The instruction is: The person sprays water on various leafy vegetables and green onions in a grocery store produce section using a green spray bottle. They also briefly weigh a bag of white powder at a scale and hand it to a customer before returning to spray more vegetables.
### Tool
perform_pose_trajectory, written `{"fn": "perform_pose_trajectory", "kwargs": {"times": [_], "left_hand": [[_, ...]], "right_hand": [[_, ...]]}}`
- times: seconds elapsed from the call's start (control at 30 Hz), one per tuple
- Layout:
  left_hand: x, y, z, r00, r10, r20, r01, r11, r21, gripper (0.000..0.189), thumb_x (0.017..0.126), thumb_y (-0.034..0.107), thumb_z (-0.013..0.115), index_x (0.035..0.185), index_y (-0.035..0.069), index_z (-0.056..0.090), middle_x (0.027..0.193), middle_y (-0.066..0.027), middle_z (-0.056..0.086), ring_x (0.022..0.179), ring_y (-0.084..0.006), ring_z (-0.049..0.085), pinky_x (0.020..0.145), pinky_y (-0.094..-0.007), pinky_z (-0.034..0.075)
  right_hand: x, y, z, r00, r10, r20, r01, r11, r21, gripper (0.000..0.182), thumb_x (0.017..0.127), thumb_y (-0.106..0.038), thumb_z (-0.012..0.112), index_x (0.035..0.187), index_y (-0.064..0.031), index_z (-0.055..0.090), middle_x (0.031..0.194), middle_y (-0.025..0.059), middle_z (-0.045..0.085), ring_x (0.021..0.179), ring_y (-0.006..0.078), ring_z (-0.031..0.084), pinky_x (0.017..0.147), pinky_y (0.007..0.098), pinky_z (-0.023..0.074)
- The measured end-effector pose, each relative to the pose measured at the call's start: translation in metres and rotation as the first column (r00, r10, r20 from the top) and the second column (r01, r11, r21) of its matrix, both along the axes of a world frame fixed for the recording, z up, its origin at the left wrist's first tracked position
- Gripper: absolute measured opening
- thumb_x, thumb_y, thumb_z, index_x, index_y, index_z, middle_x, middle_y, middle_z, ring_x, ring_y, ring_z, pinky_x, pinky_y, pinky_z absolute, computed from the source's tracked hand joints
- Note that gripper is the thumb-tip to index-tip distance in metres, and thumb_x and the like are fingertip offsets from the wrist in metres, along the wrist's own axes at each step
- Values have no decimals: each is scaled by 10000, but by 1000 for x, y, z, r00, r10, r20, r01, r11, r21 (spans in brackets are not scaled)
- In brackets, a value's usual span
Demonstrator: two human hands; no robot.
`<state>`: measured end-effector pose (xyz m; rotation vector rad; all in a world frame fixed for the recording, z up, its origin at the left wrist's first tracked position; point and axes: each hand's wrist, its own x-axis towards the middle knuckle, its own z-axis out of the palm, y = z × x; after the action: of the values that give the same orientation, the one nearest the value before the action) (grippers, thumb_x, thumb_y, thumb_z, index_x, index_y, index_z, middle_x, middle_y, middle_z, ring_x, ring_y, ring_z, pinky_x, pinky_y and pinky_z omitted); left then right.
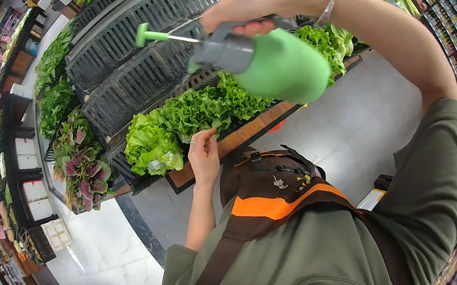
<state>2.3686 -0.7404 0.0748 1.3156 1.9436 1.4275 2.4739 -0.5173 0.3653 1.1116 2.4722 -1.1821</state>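
Observation:
Held up over the produce stand, a green pump spray bottle [283, 68] with a grey head is gripped at its handle by my right hand [251, 3]. Its green pump knob and nozzle point to the left, and the bottle is blurred and tilted. Below it runs a row of leafy green lettuce [198, 109] along the stand's front. My left hand [205, 150] is at the lettuce's front edge, fingertips near a leaf; whether they pinch it is hard to tell. Plastic wrap shows around the base of the nearest lettuce head [153, 146].
Black slatted crates [123, 69] rise in tiers behind the lettuce. A wooden ledge [252, 128] edges the stand in front of me. Red-and-green amaranth [84, 165] lies at the left end. Shelves of packaged goods [455, 26] line the right, and a white foam tray [56, 235] sits at left.

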Motion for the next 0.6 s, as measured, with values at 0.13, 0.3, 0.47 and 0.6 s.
{"fn": "perform_pose_trajectory", "kwargs": {"times": [0.13, 0.3, 0.47, 0.6], "left_hand": [[-6, 10, 1, 996, -2, 91, 1, 1000, 12, 144, 896, 25, 565, 1022, 7, 632, 1017, -80, 604, 787, -127, 596, 664, -243, 502], [-3, 45, 17, 980, -131, 150, 120, 989, 82, 198, 902, 17, 555, 1093, -10, 599, 1070, -92, 579, 812, -138, 608, 682, -250, 511], [8, 88, 40, 968, -231, 94, 218, 967, 133, 205, 892, 0, 565, 1093, 2, 605, 1058, -94, 586, 799, -151, 619, 669, -261, 521], [31, 124, 32, 965, -262, 29, 254, 953, 166, 185, 887, 10, 575, 1066, 21, 620, 1032, -90, 593, 763, -140, 591, 640, -255, 498]], "right_hand": [[46, 61, -13, 988, -14, 155, 3, 998, 70, 426, 884, -359, 488, 602, -42, 451, 472, 12, 351, 367, 98, 334, 370, 296, 284], [128, 99, -2, 857, -434, 276, 371, 893, 253, 409, 860, -384, 489, 626, -49, 482, 469, 5, 377, 340, 89, 354, 330, 255, 290], [235, 138, 3, 704, -668, 242, 579, 737, 350, 388, 874, -422, 474, 864, -59, 609, 507, -4, 417, 345, 85, 382, 313, 262, 301], [288, 143, -5, 717, -656, 237, 579, 749, 322, 399, 887, -408, 466, 730, -61, 585, 464, 15, 445, 343, 103, 418, 335, 265, 326]]}}
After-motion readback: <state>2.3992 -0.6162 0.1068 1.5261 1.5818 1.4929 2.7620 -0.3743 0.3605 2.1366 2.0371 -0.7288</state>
